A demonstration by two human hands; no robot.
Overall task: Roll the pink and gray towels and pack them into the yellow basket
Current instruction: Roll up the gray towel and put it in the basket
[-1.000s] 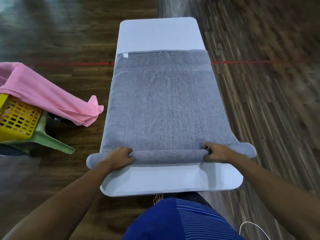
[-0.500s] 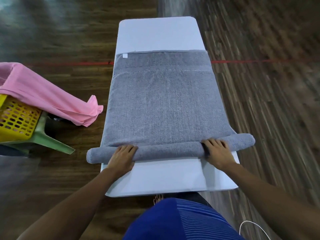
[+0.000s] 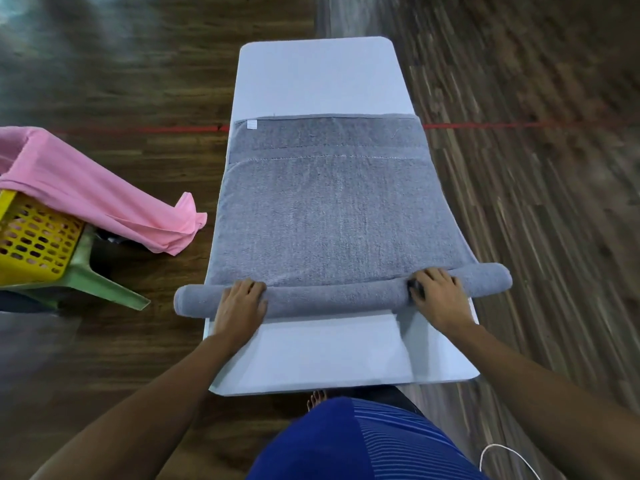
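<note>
1. The left hand [image 3: 242,303] is being laid palm-down on the rolled near end of the gray towel [image 3: 332,216], with its fingers straight, close together and draped over the top of the roll, not curled round it
2. The right hand [image 3: 438,292] is being pressed flat on the same roll nearer its right end, with its fingers slightly spread and reaching over the crest
3. The gray towel is being carried by the white surface [image 3: 318,77]: the rolled part is lying crosswise near the person, with both of its ends overhanging the side edges, and the rest is being shown spread flat away from the person
4. A small white label [image 3: 251,124] is being shown at the far left corner of the towel, just inside the far hem
5. The pink towel [image 3: 86,192] is being held unrolled by the yellow basket [image 3: 31,237], left of the surface; it is draped over the rim, and its loose end is hanging toward the surface without touching it
6. The yellow basket is being borne by a green plastic seat [image 3: 104,285], which is standing on the wooden floor [image 3: 104,64]
7. A red line [image 3: 485,125] on the floor is being crossed by the surface
8. A blue striped garment [image 3: 363,441], bare toes [image 3: 316,398] and a white cable [image 3: 509,459] are being shown along the bottom edge
</note>
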